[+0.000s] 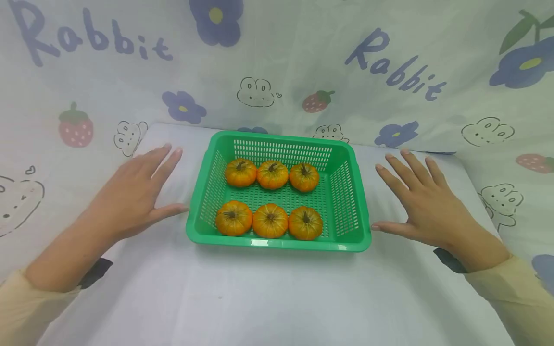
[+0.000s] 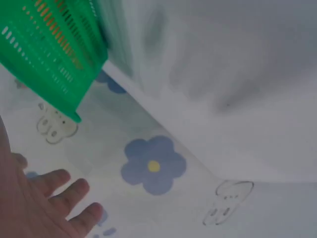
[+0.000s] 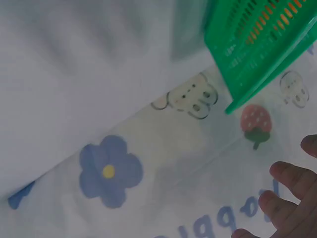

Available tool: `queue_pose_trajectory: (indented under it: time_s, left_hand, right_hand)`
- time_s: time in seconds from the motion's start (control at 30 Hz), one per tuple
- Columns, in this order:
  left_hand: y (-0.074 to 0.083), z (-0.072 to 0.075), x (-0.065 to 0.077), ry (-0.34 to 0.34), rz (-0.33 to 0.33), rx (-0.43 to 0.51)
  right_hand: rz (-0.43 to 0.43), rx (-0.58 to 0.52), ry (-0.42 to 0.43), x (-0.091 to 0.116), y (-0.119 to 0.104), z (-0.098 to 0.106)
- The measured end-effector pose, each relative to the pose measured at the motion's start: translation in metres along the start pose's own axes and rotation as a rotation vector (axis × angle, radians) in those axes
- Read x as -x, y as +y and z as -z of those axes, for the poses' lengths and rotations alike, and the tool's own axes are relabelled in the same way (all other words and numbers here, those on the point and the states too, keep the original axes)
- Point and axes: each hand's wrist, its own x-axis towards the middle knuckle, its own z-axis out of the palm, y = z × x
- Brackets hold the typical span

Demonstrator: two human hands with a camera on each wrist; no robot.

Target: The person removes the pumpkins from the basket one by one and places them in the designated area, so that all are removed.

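A green plastic basket (image 1: 277,244) sits on the white table, holding small orange pumpkins in two rows of three. The back row has a left pumpkin (image 1: 240,172), a middle one (image 1: 272,175) and a right one (image 1: 304,178); the front row includes a pumpkin (image 1: 270,221) at its centre. To the basket's left, my left hand (image 1: 134,192) is spread with its thumb pointing at the basket wall. My right hand (image 1: 426,204) spreads its fingers on the other side, thumb tip close to the right rim. Both hands hold nothing. Each wrist view shows fingers and the basket's slotted side.
A white cloth printed with flowers, strawberries, rabbits and lettering (image 1: 398,72) hangs behind and beside the table (image 1: 268,298). Dark bands show at both wrists, below light sleeves (image 1: 510,288).
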Motion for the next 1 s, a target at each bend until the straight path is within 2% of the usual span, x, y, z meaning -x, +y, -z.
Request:
queue_pose_trajectory:
  time_s: [0.37,0.57,0.73,0.87,1.0]
  left_hand:
    - [0.023,-0.002,-0.023,-0.059,0.087,0.117]
    - [0.035,-0.006,-0.035,-0.086,0.184,0.132]
    - [0.042,-0.013,-0.042,-0.097,0.245,0.108]
    - [0.047,-0.016,-0.046,-0.107,0.293,0.084]
    - [0.054,-0.016,-0.051,-0.106,0.314,0.092]
  right_hand:
    - [0.125,-0.021,-0.031,-0.034,-0.03,-0.008]
    - [0.224,-0.073,-0.024,-0.049,-0.041,-0.017]
    - [0.287,-0.111,-0.041,-0.058,-0.052,-0.027]
    - [0.314,-0.115,-0.061,-0.065,-0.06,-0.033]
    - [0.317,-0.133,-0.082,-0.069,-0.064,-0.037]
